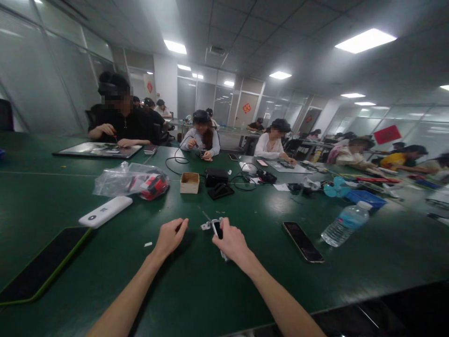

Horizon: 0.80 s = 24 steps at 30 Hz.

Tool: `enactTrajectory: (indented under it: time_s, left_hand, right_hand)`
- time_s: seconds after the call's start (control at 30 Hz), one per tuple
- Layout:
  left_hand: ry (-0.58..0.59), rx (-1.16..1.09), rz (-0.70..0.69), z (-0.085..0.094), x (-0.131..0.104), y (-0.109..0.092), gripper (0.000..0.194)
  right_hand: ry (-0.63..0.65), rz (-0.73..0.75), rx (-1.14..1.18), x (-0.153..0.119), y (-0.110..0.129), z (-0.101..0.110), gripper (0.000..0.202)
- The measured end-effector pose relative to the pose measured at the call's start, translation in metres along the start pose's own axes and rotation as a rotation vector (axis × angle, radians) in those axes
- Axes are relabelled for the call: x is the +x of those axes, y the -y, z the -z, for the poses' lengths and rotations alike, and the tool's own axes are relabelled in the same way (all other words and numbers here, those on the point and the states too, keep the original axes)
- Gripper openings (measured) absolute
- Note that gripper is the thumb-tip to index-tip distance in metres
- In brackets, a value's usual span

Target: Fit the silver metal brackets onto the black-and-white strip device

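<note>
My right hand [232, 241] is closed around a small white-edged device with a dark face [218, 228], low over the green table [196, 290]. Small clear and metallic parts [206, 225] lie at the device's far left side. To the left, my left hand [171, 238] hovers over the table with thumb and fingers pressed together; what they hold, if anything, is too small to make out. A small white piece [148, 244] lies left of my left wrist.
Around my hands are a phone [303, 242], a water bottle [345, 225], a white power bank [105, 212], a green-edged tablet [44, 262], a plastic bag [131, 180], a small box [190, 183] and a black case [216, 177]. Several people sit across the table.
</note>
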<state>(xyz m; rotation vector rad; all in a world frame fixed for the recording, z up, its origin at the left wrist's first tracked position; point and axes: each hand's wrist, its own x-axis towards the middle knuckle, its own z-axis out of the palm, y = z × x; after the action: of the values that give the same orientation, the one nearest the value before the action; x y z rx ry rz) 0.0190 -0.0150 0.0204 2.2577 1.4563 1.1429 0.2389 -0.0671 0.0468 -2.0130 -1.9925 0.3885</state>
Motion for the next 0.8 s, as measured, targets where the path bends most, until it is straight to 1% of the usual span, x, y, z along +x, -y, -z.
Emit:
enactTrajectory:
  time_s: [0.03,0.1,0.17,0.2,0.23,0.3,0.4,0.47,0.57,0.67,0.8]
  left_hand:
    - [0.005,-0.002,-0.001,-0.001,0.0,0.001,0.043]
    - [0.026,-0.004,-0.007,-0.004,-0.001,0.003,0.044]
    - [0.047,-0.003,-0.013,-0.007,-0.001,0.004,0.045]
    - [0.059,-0.002,-0.014,-0.008,-0.002,0.004,0.045]
    - [0.074,-0.002,-0.015,-0.009,-0.002,0.004,0.045]
    - [0.11,-0.005,-0.02,-0.01,-0.003,0.004,0.045]
    - [0.146,-0.008,-0.03,-0.01,-0.004,0.002,0.044]
    - [0.152,-0.014,-0.03,-0.01,-0.004,0.001,0.043]
    - [0.164,-0.026,-0.028,-0.01,-0.005,-0.001,0.042]
    - [0.191,-0.021,-0.04,-0.01,-0.005,-0.002,0.043]
    - [0.211,-0.015,-0.053,-0.01,-0.006,-0.003,0.043]
  right_hand:
    - [-0.072,-0.045,-0.016,0.008,-0.015,0.008,0.034]
    - [-0.135,-0.117,-0.056,0.029,-0.051,0.023,0.033]
    - [-0.188,-0.186,-0.099,0.053,-0.093,0.038,0.033]
    - [-0.218,-0.244,-0.165,0.064,-0.115,0.044,0.031]
    - [-0.222,-0.297,-0.23,0.075,-0.136,0.05,0.03]
    - [-0.207,-0.352,-0.262,0.09,-0.175,0.058,0.028]
    - [-0.186,-0.411,-0.291,0.099,-0.22,0.063,0.029]
    - [-0.191,-0.435,-0.302,0.099,-0.24,0.062,0.031]
    - [-0.224,-0.446,-0.321,0.099,-0.258,0.059,0.034]
    - [-0.252,-0.434,-0.338,0.106,-0.267,0.058,0.037]
    - [-0.245,-0.374,-0.363,0.119,-0.273,0.061,0.037]
